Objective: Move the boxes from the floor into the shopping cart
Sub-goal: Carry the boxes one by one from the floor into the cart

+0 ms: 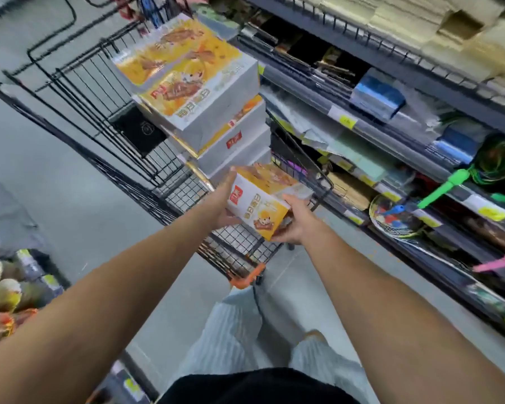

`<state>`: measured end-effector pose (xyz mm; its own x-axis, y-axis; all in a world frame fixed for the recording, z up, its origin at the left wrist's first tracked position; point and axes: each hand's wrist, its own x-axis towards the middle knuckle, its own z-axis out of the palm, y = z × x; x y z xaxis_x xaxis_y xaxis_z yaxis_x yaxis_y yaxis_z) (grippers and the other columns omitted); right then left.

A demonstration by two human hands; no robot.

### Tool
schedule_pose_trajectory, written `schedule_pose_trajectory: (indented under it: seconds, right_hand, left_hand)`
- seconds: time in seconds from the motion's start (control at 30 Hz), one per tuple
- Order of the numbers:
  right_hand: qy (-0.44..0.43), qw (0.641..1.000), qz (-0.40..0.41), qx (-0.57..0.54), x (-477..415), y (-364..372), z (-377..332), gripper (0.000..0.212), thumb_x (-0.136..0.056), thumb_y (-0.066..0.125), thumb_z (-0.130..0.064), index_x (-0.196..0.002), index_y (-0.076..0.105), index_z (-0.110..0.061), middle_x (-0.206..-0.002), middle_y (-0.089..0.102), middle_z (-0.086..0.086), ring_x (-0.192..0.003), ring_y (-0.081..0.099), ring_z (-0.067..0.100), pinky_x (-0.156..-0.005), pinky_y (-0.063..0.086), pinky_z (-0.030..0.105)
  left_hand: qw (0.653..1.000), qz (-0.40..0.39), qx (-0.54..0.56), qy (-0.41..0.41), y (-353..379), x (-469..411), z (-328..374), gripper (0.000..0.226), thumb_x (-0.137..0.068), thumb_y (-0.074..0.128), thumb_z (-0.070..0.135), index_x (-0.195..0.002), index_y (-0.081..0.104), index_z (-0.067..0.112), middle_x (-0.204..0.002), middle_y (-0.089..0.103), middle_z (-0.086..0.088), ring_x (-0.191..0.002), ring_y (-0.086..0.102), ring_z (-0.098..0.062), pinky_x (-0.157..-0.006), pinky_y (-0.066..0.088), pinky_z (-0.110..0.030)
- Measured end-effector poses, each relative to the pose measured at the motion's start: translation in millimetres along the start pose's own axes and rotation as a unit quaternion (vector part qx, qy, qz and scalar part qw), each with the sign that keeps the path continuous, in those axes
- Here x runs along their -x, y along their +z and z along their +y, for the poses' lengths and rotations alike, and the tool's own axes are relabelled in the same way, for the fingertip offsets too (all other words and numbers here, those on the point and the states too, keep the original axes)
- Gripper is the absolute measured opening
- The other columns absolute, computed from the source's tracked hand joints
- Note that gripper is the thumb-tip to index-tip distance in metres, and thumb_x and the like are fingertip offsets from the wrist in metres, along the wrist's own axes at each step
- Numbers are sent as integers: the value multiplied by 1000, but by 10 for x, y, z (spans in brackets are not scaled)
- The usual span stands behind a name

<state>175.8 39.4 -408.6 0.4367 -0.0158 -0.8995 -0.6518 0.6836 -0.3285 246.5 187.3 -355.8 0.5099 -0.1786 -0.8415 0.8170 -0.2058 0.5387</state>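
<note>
I hold a small yellow-and-white box (263, 201) between both hands above the near end of the black wire shopping cart (146, 170). My left hand (223, 204) lies flat against the box's left side with its fingers straight. My right hand (296, 221) grips the box's right lower corner with curled fingers. Further in the cart stands a stack of several larger white boxes with yellow printed tops (199, 91), which reaches well above the cart's rim.
Store shelving (391, 118) with packaged goods, a racket and green and pink handles runs along the right, close to the cart. A display of yellow packages (3, 287) sits at the lower left. Grey floor (56, 185) lies left of the cart. My legs stand behind the cart's orange bumper (247, 279).
</note>
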Motion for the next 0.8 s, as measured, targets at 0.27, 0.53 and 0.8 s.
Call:
schedule_pose_trajectory:
  seconds: [0.27,0.53,0.8]
  right_hand:
    - [26,995,36,-87,-607,168,342,26,-90,64,-33,-106,52,-15,-153,30,23,-140,28,45,-112,22,61]
    - [20,988,115,-97,-919,136,397,38,-94,59,-30,-129,55,-14,-130,59,15,-113,60,33,-79,55,47]
    - [34,986,156,37,-1156,59,407,47,-97,54,-27,-141,44,-15,-125,41,6,-110,41,25,-105,34,41]
  left_hand:
    - [989,-19,-76,-123,-44,-674,-105,69,-87,55,57,-142,37,18,-147,38,-7,-131,41,-28,-103,42,-39]
    - [986,-38,4,-160,-111,-1417,-572,55,-81,66,52,-118,55,12,-124,57,-9,-113,58,-32,-73,55,-36]
    - [989,45,-45,-136,-51,-1840,-511,74,-78,71,46,-127,40,0,-113,51,-18,-96,55,-25,-82,56,-37]
